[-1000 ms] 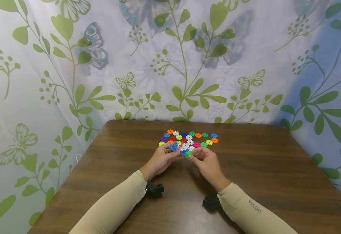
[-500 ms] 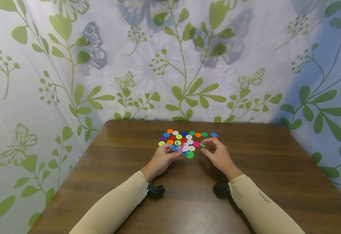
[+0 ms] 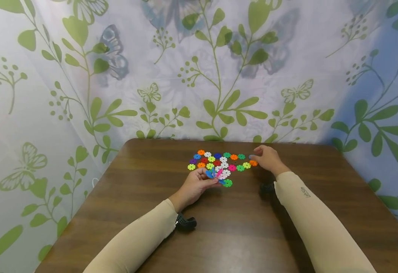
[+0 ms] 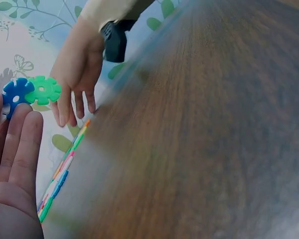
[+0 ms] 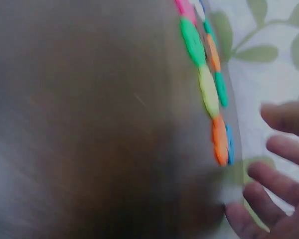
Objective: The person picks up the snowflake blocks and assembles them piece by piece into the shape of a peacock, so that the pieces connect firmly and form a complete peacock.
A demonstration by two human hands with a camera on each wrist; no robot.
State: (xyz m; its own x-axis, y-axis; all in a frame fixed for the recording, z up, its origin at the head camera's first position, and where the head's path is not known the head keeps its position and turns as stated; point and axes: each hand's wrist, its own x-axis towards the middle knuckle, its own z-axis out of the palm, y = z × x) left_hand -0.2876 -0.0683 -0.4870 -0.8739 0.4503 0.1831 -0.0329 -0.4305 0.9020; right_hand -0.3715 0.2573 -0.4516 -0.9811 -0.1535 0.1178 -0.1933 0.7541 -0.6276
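My left hand (image 3: pixel 193 187) pinches a cluster of joined, notched flower-shaped plastic discs (image 3: pixel 210 174) above the table. Blue, pink and white pieces show in it, and a green disc (image 3: pixel 227 183) sits at its right end. The left wrist view shows this green disc (image 4: pixel 45 90) slotted into a blue disc (image 4: pixel 19 90) by the fingertips. My right hand (image 3: pixel 269 159) is stretched out to the right end of the loose discs, fingers apart. Its fingertips are close to a blue disc (image 5: pixel 230 144), which lies behind an orange disc (image 5: pixel 220 142) on the table.
Several loose discs in many colours lie flat in rows on the brown wooden table (image 3: pixel 171 151), near its back edge. A patterned curtain (image 3: pixel 171 102) hangs behind the table. A black wrist device (image 3: pixel 186 222) is strapped under the left sleeve.
My right hand has let go of the cluster's green disc and moved right and away, to the blue disc at the row's end. The left hand keeps holding the cluster, nearly still.
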